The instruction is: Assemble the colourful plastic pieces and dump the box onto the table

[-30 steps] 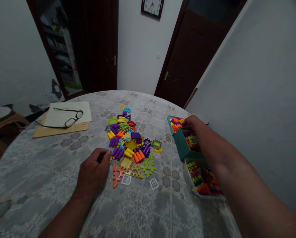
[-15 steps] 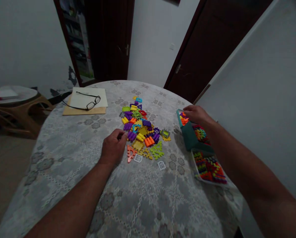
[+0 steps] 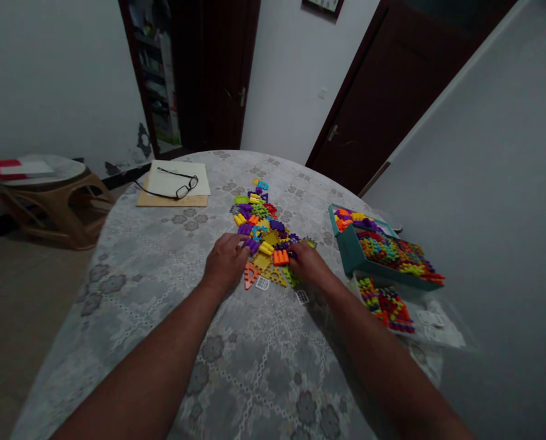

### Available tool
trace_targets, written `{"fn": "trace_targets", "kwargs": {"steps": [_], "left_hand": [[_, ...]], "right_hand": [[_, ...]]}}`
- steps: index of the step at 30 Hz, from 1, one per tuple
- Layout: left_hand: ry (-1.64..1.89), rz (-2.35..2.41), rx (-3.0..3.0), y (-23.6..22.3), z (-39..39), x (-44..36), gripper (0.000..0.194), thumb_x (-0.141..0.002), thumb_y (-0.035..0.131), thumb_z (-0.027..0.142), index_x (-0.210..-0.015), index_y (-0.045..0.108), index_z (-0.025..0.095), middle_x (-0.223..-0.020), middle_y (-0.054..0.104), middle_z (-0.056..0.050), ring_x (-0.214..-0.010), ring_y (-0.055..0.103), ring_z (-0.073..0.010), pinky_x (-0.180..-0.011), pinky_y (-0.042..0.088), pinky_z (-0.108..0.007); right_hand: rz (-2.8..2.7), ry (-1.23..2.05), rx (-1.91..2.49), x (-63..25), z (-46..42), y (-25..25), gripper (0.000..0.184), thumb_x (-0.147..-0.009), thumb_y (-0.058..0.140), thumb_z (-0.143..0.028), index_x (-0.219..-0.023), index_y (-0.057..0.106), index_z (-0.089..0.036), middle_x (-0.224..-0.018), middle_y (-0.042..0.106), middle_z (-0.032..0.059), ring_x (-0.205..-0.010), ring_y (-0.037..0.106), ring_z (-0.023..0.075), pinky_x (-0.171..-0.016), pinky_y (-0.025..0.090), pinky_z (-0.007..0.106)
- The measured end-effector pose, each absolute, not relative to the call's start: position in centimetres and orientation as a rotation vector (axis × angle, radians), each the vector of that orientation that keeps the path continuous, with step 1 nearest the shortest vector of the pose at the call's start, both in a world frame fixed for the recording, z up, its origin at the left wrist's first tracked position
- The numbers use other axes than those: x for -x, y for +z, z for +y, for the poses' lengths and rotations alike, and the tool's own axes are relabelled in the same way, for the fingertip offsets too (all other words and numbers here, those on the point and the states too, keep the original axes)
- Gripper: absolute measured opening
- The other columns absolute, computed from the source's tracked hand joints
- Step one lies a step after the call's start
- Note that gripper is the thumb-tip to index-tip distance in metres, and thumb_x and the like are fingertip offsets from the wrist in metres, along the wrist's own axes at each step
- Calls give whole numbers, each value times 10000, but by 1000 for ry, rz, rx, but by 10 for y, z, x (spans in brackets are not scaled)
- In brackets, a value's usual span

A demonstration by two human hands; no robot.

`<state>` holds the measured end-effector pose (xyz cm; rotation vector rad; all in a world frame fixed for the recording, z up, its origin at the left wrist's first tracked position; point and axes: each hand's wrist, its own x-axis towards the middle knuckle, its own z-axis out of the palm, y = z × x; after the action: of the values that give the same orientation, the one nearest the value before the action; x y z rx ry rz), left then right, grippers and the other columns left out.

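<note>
A pile of colourful plastic building pieces (image 3: pixel 270 237) lies on the patterned tablecloth in front of me. At the pile's left edge, my left hand (image 3: pixel 227 261) has its thumb and index finger closed at a purple ribbed building piece (image 3: pixel 251 245). My right hand (image 3: pixel 308 263) is at the pile's right side, fingers bent together beside an orange ribbed piece (image 3: pixel 281 257); whatever is between them is hidden. Nearest me lie an orange triangle piece (image 3: pixel 251 276), a yellow triangle piece (image 3: pixel 275 277) and white window pieces (image 3: pixel 262 283).
On the right stand a teal box (image 3: pixel 353 253) and a clear tub (image 3: pixel 385 305), both holding many coloured pieces, with a clear plastic bag (image 3: pixel 442 324) beside them. Eyeglasses (image 3: pixel 182 190) rest on papers (image 3: pixel 170 177) at left. Beyond is a stool (image 3: pixel 66 208).
My right hand has come left from the teal box to the pile's right side. My left hand remains at the pile's left edge, now over the purple piece. The view has shifted slightly.
</note>
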<state>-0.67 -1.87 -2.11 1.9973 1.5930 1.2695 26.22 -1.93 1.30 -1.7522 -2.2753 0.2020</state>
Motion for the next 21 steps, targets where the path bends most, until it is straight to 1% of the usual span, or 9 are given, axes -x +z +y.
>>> {"fn": "trace_targets", "kwargs": {"steps": [2, 4, 6, 8, 10, 13, 16, 18, 21], "left_hand": [[1250, 1587, -2027, -25, -18, 6, 241, -966, 652, 274, -1156, 790, 219, -1183, 770, -111, -1133, 718, -295, -1061, 560, -424], [1237, 1590, -2045, -27, -17, 5, 230, -976, 662, 277, -1160, 790, 229, -1193, 775, -107, -1147, 716, -301, -1060, 564, -439], [1230, 1594, -2055, -29, -17, 4, 239, -982, 667, 270, -1183, 788, 228, -1206, 778, -106, -1151, 716, -300, -1058, 567, -441], [1218, 1592, -2075, -30, -16, 4, 246, -987, 678, 266, -1203, 786, 225, -1220, 784, -107, -1162, 715, -298, -1059, 566, -434], [1202, 1595, -2103, -31, -16, 4, 255, -990, 696, 268, -1227, 782, 227, -1243, 793, -105, -1179, 711, -298, -1067, 560, -430], [1173, 1611, -2142, -31, -16, 3, 278, -993, 714, 262, -1264, 778, 250, -1289, 798, -93, -1207, 705, -294, -1091, 545, -424], [1132, 1644, -2168, -30, -17, 2, 302, -989, 723, 243, -1284, 776, 274, -1329, 792, -82, -1241, 698, -284, -1114, 527, -409], [1082, 1671, -2189, -28, -19, 1, 323, -977, 733, 226, -1291, 774, 284, -1331, 790, -75, -1240, 695, -284, -1116, 522, -403], [1016, 1708, -2210, -24, -22, 0, 335, -972, 727, 204, -1297, 769, 277, -1294, 794, -74, -1197, 692, -288, -1096, 526, -404]], "right_hand": [[-2207, 211, 1767, -267, -21, 11, 270, -920, 655, -91, -1128, 806, -172, -1152, 775, 129, -1104, 707, 261, -988, 528, 342], [-2143, 228, 1760, -272, -23, 12, 257, -935, 624, -93, -1095, 804, -183, -1107, 784, 104, -1063, 710, 240, -966, 525, 330], [-2083, 273, 1706, -274, -25, 14, 219, -982, 613, -158, -1086, 801, -202, -1076, 787, 76, -1023, 712, 227, -940, 529, 326], [-2035, 325, 1619, -271, -26, 14, 193, -1011, 642, -252, -1117, 800, -218, -1086, 787, 64, -1007, 712, 226, -935, 539, 337], [-2043, 347, 1566, -264, -27, 13, 232, -995, 698, -285, -1194, 797, -219, -1164, 786, 84, -1057, 716, 243, -980, 544, 364], [-2142, 376, 1560, -252, -28, 12, 344, -943, 777, -248, -1284, 785, -204, -1270, 774, 130, -1183, 708, 282, -1070, 526, 403], [-2199, 394, 1591, -243, -32, 12, 419, -915, 807, -225, -1331, 765, -191, -1269, 765, 144, -1181, 705, 293, -1067, 523, 404], [-2220, 383, 1604, -241, -34, 13, 366, -914, 795, -207, -1279, 772, -189, -1210, 764, 129, -1126, 702, 279, -1027, 521, 384], [-2229, 414, 1561, -239, -35, 15, 148, -930, 766, -208, -1078, 768, -204, -1079, 750, 73, -1019, 679, 235, -927, 502, 331]]}}
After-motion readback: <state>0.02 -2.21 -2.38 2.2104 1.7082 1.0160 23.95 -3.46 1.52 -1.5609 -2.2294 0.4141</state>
